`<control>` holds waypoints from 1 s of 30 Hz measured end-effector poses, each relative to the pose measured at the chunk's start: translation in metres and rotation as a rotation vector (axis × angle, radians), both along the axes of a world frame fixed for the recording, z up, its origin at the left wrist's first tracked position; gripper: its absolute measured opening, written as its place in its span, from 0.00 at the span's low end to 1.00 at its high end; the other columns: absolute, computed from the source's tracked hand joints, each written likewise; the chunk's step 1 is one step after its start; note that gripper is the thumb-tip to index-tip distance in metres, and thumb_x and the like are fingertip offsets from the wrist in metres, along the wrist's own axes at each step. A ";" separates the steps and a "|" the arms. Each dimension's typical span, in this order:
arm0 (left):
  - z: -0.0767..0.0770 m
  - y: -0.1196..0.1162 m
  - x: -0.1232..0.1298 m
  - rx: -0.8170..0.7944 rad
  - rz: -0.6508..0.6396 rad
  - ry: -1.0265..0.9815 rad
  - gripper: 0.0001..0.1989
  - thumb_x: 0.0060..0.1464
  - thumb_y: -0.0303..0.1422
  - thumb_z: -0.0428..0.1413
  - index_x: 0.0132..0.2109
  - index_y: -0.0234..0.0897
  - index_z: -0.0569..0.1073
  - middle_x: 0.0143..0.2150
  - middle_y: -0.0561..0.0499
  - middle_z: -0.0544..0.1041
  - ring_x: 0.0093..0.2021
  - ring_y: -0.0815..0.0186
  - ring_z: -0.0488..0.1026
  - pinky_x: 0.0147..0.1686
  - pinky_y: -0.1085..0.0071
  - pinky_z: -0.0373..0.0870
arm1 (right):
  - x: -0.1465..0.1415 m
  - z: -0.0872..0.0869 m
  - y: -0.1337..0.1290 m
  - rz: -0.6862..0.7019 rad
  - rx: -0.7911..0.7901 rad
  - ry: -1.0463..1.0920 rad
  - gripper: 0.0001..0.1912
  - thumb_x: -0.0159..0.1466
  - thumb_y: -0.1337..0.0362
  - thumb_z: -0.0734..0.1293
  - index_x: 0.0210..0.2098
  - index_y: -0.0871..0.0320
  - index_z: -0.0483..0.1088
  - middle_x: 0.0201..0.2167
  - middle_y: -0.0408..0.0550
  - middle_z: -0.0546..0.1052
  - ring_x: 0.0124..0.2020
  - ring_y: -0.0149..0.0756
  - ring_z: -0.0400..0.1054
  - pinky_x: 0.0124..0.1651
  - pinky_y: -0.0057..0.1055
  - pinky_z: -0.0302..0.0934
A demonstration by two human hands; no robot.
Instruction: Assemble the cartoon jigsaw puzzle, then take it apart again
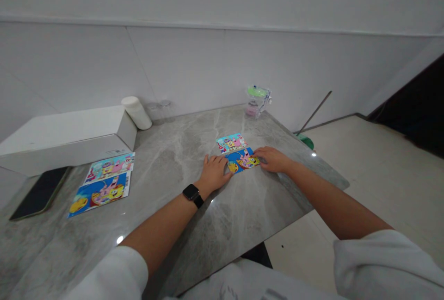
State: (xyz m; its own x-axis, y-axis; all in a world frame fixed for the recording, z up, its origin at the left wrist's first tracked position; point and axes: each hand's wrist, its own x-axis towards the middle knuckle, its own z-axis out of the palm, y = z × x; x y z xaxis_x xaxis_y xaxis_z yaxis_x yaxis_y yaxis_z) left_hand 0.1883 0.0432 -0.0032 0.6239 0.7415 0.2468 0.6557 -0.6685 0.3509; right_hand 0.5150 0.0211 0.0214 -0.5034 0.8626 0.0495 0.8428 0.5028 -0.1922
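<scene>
White box (62,133), worktop's (173,152) back left. Left hand (215,174), thumb spread from fingers, at left end of blue cartoon card (241,160), flat, toward worktop's right edge. Right hand (273,159), curved, at card's right end; pinch undeterminable. Step, apparently: steadying card; next calls for even fingertip pressure.

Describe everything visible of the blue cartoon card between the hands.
The blue card is a thin, flat, paper-like rectangle printed with yellow and pink cartoon figures. It lies picture side up on the grey marbled tabletop, just nearer than the light-blue card. The left hand touches its left end, the right hand its right end. Whether the cards are joined is unclear.
</scene>
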 end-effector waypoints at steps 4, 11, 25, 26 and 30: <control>-0.002 0.000 -0.002 -0.013 0.004 -0.020 0.20 0.61 0.45 0.63 0.55 0.42 0.76 0.64 0.41 0.76 0.64 0.44 0.69 0.71 0.33 0.47 | 0.002 -0.004 0.005 -0.007 -0.002 0.007 0.27 0.59 0.70 0.67 0.57 0.56 0.78 0.57 0.55 0.80 0.58 0.47 0.74 0.64 0.45 0.64; -0.004 0.001 -0.004 -0.010 0.004 -0.032 0.16 0.64 0.42 0.60 0.55 0.43 0.77 0.63 0.42 0.75 0.63 0.46 0.69 0.71 0.35 0.48 | 0.002 -0.007 0.010 -0.033 -0.007 0.035 0.21 0.62 0.68 0.67 0.54 0.55 0.80 0.55 0.54 0.81 0.56 0.45 0.75 0.62 0.44 0.66; 0.013 -0.002 -0.083 -0.020 0.050 -0.152 0.15 0.66 0.38 0.58 0.56 0.42 0.78 0.60 0.43 0.76 0.60 0.52 0.71 0.64 0.50 0.66 | -0.065 0.029 0.024 -0.064 0.142 0.039 0.26 0.66 0.67 0.66 0.64 0.58 0.71 0.61 0.58 0.75 0.61 0.50 0.71 0.66 0.46 0.64; 0.014 -0.004 -0.098 -0.018 0.077 -0.164 0.14 0.66 0.38 0.57 0.55 0.42 0.78 0.58 0.43 0.76 0.59 0.52 0.72 0.63 0.51 0.67 | -0.077 0.030 0.026 -0.052 0.159 0.061 0.29 0.66 0.67 0.65 0.66 0.57 0.68 0.63 0.58 0.74 0.63 0.50 0.70 0.66 0.46 0.64; 0.018 -0.014 -0.161 -0.041 0.187 -0.214 0.11 0.67 0.36 0.55 0.50 0.40 0.79 0.52 0.44 0.78 0.55 0.54 0.74 0.62 0.52 0.70 | -0.131 0.029 0.031 0.024 0.210 0.159 0.34 0.67 0.68 0.64 0.72 0.52 0.60 0.65 0.56 0.71 0.66 0.50 0.66 0.68 0.48 0.63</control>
State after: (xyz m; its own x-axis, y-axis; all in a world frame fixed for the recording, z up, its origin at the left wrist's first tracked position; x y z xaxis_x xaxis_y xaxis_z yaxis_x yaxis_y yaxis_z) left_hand 0.0278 0.0293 0.0149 0.4123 0.8507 0.3260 0.6744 -0.5256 0.5186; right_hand 0.3844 0.0523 0.0508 -0.4954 0.8129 0.3063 0.7974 0.5654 -0.2109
